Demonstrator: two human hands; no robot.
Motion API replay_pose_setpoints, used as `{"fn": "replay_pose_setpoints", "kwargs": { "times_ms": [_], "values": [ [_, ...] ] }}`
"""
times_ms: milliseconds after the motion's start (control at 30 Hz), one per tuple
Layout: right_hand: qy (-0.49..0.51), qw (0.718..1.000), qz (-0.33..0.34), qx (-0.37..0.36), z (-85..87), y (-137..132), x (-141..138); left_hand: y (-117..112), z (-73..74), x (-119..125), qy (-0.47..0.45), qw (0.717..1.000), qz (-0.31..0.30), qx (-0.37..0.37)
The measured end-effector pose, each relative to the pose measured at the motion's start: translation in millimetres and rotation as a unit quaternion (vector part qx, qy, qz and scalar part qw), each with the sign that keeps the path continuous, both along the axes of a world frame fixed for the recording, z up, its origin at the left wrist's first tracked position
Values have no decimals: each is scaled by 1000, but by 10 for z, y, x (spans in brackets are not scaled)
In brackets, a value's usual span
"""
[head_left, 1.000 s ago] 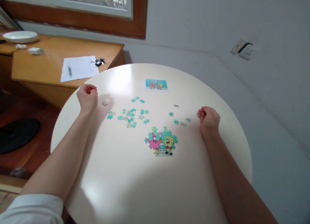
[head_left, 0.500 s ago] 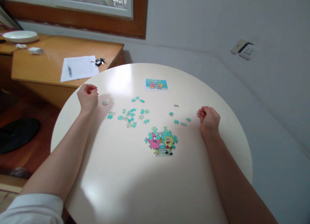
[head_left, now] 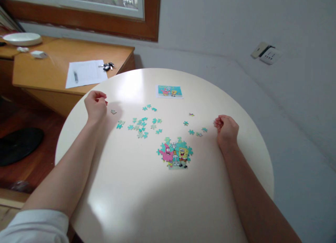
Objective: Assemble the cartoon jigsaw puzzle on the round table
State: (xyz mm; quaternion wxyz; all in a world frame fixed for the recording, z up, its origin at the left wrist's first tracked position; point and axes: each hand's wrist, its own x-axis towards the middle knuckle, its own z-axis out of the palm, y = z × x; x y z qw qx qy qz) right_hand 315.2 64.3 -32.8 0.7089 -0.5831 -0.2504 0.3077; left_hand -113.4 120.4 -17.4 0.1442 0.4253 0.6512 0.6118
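A partly joined cartoon puzzle (head_left: 175, 154) lies near the middle of the round cream table (head_left: 147, 197). Several loose teal pieces (head_left: 140, 125) are scattered to its upper left, and a few more (head_left: 195, 132) to its upper right. My left hand (head_left: 96, 104) rests at the table's left edge with its fingers curled in; one turned-over piece (head_left: 113, 111) lies just right of it. My right hand (head_left: 226, 129) rests on the right side as a loose fist, close to the right-hand pieces. I see nothing held in either hand.
A small reference picture (head_left: 169, 91) lies at the table's far side. Behind, a wooden desk (head_left: 52, 64) holds a sheet of paper with a pen (head_left: 84, 73), keys (head_left: 107, 66) and a white plate (head_left: 22, 39). A wall socket (head_left: 267, 54) is at the right.
My left hand has shifted slightly to the right, toward the turned-over piece. Everything else is as it was.
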Motion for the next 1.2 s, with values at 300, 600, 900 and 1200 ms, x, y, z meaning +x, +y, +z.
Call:
{"fn": "replay_pose_setpoints", "kwargs": {
  "times_ms": [300, 600, 900, 1200],
  "values": [
    [-20, 1000, 9, 1, -35, 3, 34, -43, 34, 37, 6, 1000, -18, -8],
    [-22, 1000, 13, 4, -39, 14, 37, -55, 45, 50, 10, 999, -28, -16],
    [-25, 1000, 14, 5, -47, 14, 43, -93, 114, 117, 17, 999, -24, -28],
    [-17, 1000, 5, 8, -45, 17, 31, -101, 107, 121, 23, 999, -28, -27]
  ]
}}
